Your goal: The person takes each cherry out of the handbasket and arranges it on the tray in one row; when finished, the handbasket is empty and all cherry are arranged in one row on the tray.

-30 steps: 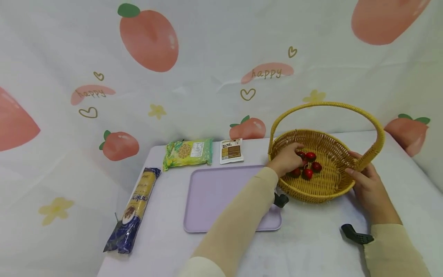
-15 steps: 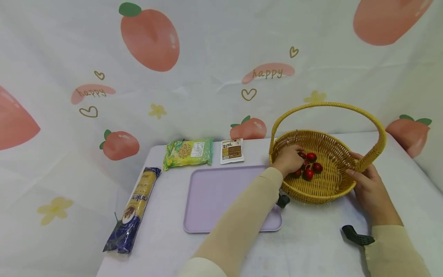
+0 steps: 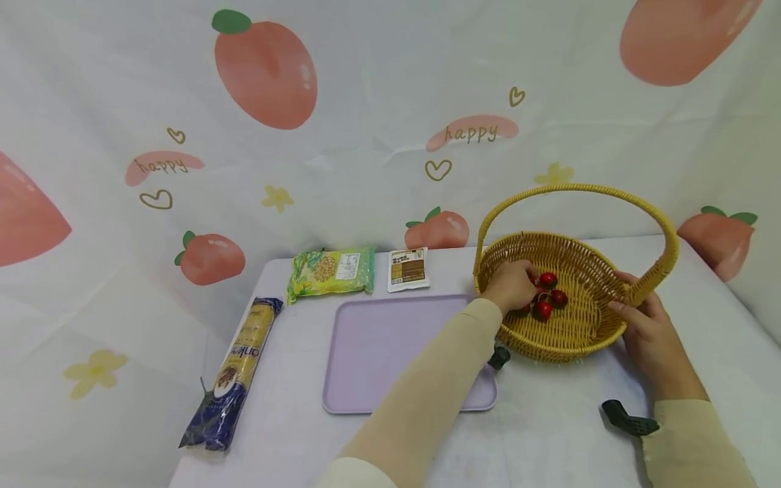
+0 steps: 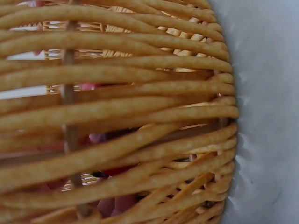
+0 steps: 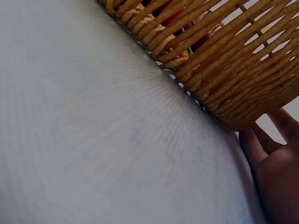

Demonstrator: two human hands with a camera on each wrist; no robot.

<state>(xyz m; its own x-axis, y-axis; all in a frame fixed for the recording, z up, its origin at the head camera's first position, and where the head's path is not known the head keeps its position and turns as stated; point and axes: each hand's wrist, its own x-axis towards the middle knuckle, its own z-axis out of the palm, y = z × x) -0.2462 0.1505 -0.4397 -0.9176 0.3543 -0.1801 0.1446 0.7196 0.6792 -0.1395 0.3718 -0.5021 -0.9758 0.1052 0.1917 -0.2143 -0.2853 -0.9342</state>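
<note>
Rests the left hand [image 3: 511, 286] inside a round, yellow-brown woven wicker basket [image 3: 549, 350] with a tall arched handle [image 3: 573, 188], just beside small, glossy red cherry-like fruits [image 3: 543, 310] clustered on its floor; with fingertips hidden, cannot tell whether pinching one. Grips the basket's right rim near the foot of the handle with the right hand [image 3: 655, 335], well apart from the left. Has the basket standing just right of a flat, rectangular pale-purple tray [image 3: 381, 352].

Beige sleeves [image 3: 436, 386], black wrist pieces [image 3: 628, 418], bare hands [image 3: 651, 335]
</note>
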